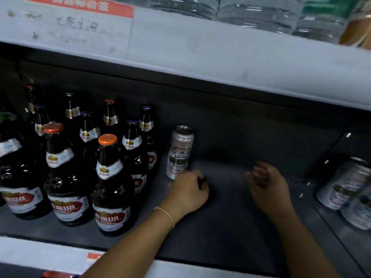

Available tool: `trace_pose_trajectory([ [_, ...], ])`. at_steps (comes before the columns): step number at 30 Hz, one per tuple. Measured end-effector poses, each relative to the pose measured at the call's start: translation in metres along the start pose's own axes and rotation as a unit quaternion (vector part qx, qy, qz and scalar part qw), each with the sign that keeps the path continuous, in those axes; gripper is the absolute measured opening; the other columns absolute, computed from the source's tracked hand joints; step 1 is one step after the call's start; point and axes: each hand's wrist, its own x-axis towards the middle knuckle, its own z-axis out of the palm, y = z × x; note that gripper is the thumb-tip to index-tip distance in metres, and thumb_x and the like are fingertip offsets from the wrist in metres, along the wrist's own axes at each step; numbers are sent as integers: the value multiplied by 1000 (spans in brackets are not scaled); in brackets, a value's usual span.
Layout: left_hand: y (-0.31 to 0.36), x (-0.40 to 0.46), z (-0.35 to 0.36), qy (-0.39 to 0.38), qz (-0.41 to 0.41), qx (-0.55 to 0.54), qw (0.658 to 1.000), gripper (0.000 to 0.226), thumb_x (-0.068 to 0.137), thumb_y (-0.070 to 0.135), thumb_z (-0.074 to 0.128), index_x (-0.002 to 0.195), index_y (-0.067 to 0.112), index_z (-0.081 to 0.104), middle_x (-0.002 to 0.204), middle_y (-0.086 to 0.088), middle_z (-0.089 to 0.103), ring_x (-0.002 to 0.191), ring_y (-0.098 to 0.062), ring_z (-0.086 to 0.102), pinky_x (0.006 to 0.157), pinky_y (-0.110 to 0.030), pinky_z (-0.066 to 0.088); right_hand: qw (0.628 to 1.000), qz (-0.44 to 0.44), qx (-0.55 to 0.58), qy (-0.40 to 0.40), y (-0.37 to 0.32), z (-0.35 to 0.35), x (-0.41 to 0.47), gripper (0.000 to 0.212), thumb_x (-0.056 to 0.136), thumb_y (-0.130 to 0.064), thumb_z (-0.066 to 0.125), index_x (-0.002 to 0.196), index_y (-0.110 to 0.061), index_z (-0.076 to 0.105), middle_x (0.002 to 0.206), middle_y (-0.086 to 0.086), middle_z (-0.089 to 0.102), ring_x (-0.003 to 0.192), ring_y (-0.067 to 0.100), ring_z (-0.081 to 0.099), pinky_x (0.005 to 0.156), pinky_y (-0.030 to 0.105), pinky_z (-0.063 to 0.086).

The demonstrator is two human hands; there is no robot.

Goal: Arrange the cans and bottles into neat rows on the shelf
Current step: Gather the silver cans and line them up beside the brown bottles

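A silver can (179, 152) with a red and blue pattern stands upright on the dark shelf (230, 217), just right of the bottles. Several brown beer bottles (109, 185) with orange or blue caps stand in rough rows on the left. My left hand (188, 190) rests on the shelf right in front of the can's base, its fingers curled under with nothing seen in them. Further right, my right hand (268, 183) hovers over bare shelf, blurred, with loosely bent fingers and nothing in it.
Two silver cans (341, 185) lean at the right edge, past a shelf divider. Large clear water bottles (259, 11) stand on the upper shelf, whose pale front rail (200, 55) carries a price label. The lower shelf's front rail (50, 255) runs along the bottom.
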Motion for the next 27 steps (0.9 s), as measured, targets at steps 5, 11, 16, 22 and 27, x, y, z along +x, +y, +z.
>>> trace_pose_trajectory([
  [5, 42, 3, 18, -30, 44, 6, 999, 24, 89, 27, 62, 110, 14, 64, 100, -2, 69, 93, -19, 64, 85, -28, 50, 999, 8, 2, 54, 16, -45, 1, 46, 86, -13, 72, 130, -6, 57, 112, 3, 65, 102, 19, 64, 90, 29, 51],
  [11, 110, 18, 61, -73, 117, -43, 990, 24, 91, 24, 59, 114, 16, 61, 99, 3, 65, 90, -13, 62, 82, -26, 51, 993, -26, -53, 106, 21, -106, 10, 32, 88, -11, 69, 119, -9, 64, 89, -1, 64, 80, 13, 58, 72, 18, 41],
  [16, 166, 28, 93, -94, 160, -62, 981, 38, 94, 23, 58, 130, 12, 55, 116, -1, 61, 107, -15, 58, 91, -19, 44, 978, -37, -139, 149, 46, -155, 35, 33, 84, -26, 65, 111, -7, 66, 96, 13, 69, 88, 29, 64, 73, 26, 45],
  [22, 213, 35, 133, -135, 171, -82, 973, 41, 93, 20, 57, 133, 13, 54, 116, -4, 62, 105, -18, 60, 92, -29, 50, 954, -27, -220, 204, 75, -209, 53, 42, 75, -33, 51, 104, -6, 65, 89, 23, 65, 88, 43, 59, 75, 36, 45],
  [27, 238, 36, 161, -154, 172, -85, 969, 38, 90, 19, 58, 128, 14, 57, 117, -4, 62, 102, -20, 61, 91, -34, 52, 935, -43, -304, 175, 89, -238, 67, 41, 77, -18, 58, 114, 0, 63, 107, 26, 63, 99, 47, 57, 82, 42, 48],
])
